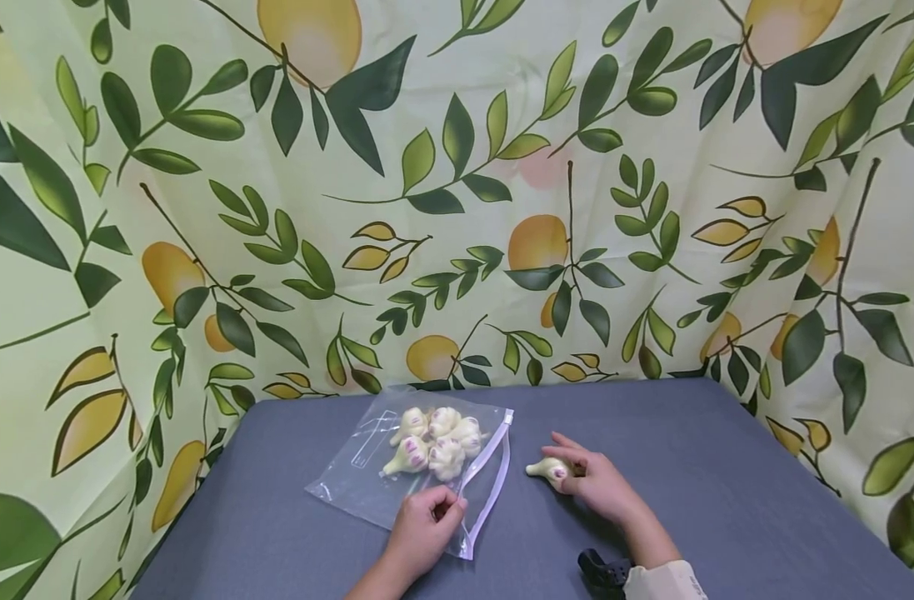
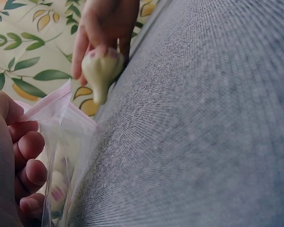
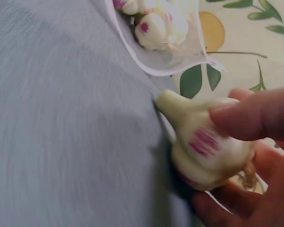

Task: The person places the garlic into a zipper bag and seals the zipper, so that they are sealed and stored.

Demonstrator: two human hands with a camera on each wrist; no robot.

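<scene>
A clear zip bag (image 1: pixel 359 492) lies on the grey cloth with several garlic bulbs (image 1: pixel 446 458) inside, its pink-edged mouth (image 1: pixel 494 487) parted toward the right. My left hand (image 1: pixel 424 527) pinches the near side of that mouth between thumb and curled fingers; the left wrist view shows the pink strip (image 2: pixel 47 105) at the thumb. To the right of the bag, my right hand (image 1: pixel 593 482) grips a single garlic bulb (image 3: pixel 206 142) with purple streaks. Its stem points left toward the bag's mouth, and the bulb is close over the cloth.
A grey cloth (image 1: pixel 689 467) covers the table. Behind it and at both sides hangs a curtain (image 1: pixel 457 250) printed with leaves and orange fruit. A black strap (image 1: pixel 602 571) is at my right wrist, beside a pale sleeve (image 1: pixel 662 582).
</scene>
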